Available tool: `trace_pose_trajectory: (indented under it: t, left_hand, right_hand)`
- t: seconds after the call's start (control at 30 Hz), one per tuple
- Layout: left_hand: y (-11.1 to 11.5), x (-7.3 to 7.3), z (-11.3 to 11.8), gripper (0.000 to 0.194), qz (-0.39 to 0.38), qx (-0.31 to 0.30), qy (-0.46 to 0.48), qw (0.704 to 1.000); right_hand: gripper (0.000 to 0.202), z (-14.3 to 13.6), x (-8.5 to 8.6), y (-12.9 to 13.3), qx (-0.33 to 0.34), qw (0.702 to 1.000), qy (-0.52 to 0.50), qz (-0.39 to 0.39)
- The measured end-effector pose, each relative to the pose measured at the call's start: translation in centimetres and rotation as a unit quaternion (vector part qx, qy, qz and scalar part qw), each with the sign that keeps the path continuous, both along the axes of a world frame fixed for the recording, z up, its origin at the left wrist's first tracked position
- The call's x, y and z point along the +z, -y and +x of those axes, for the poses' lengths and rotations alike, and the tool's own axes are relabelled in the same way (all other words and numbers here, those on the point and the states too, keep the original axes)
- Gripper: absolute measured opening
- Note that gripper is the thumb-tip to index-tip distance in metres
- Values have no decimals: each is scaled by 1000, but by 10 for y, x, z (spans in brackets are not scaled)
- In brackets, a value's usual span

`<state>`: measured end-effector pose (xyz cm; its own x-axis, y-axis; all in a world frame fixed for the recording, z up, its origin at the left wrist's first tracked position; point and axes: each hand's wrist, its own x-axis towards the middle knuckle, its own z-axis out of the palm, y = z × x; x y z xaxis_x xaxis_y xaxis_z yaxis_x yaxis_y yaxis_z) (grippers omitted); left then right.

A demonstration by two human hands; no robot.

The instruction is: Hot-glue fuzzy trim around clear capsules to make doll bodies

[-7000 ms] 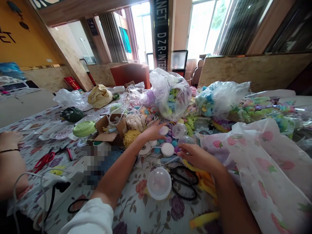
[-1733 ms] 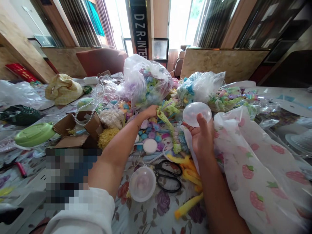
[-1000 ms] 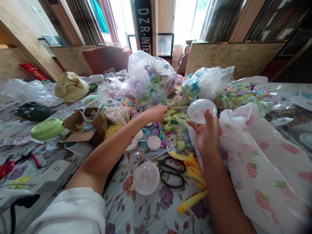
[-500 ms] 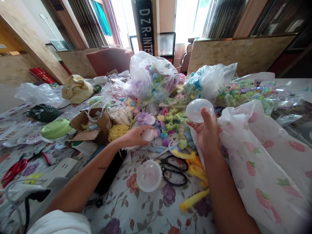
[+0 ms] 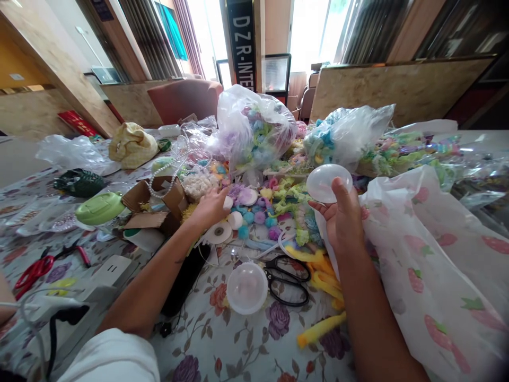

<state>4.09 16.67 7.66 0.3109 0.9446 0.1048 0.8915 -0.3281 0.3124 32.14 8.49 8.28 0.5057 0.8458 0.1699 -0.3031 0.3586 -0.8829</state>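
Two bare hands are out over the table (image 5: 210,339). The right hand (image 5: 345,223) has hold of a clear half ball (image 5: 326,183), with the thumb up on its side and the other fingers spread by its bottom. It looks wider from side to side than it is tall. The left hand (image 5: 210,208) has its fingers curled, and a small white thing (image 5: 228,202) is at their tips; I cannot tell if it is pinched or only touched. Close to those tips lie a round white lid (image 5: 235,220), a white reel (image 5: 218,232) and lots of fluffy balls (image 5: 260,217). A clear bowl (image 5: 247,287) lies from the left fingers toward the near edge of the table, and a little to the right. The left hand looks nearer to it than the right hand. It looks round, so no side is longer. Black scissors (image 5: 288,281) lie right against it, their handles pointing to the table's right edge, with yellow fuzzy strips (image 5: 324,278) past them. A brown box (image 5: 159,204) is over toward the left edge. A strawberry bag (image 5: 421,254) fills the near right part, and a big plastic bag (image 5: 258,124) stands toward the far edge.
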Motion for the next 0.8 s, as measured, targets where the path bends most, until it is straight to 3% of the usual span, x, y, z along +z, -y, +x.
trace_pose_trajectory:
  t: [0.1, 0.2, 0.23, 0.33, 0.43, 0.57, 0.8]
  left_hand:
    - [8, -2, 28, 56, 79, -101, -7, 992]
    - [9, -17, 61, 55, 25, -280, -58, 958]
    - [9, -24, 70, 57, 9, -303, -71, 950]
    - [10, -44, 92, 60, 7, -293, -103, 950]
    - [19, -53, 98, 48, 23, -304, -124, 944]
    - [31, -54, 86, 33, 35, -327, -125, 936]
    - [30, -49, 55, 39, 18, -345, -122, 930]
  right_hand:
    - [54, 0, -1, -1, 2, 1000, -7, -3]
    - [52, 0, -1, -2, 0, 1000, -10, -11]
    - [52, 0, -1, -2, 1, 1000, -9, -11]
    - [52, 1, 0, -1, 6, 1000, -3, -9]
    - [54, 1, -1, 0, 9, 1000, 0, -11]
    - [52, 1, -1, 0, 10, 1000, -1, -12]
    - [51, 1, -2, 1, 19, 1000, -7, -10]
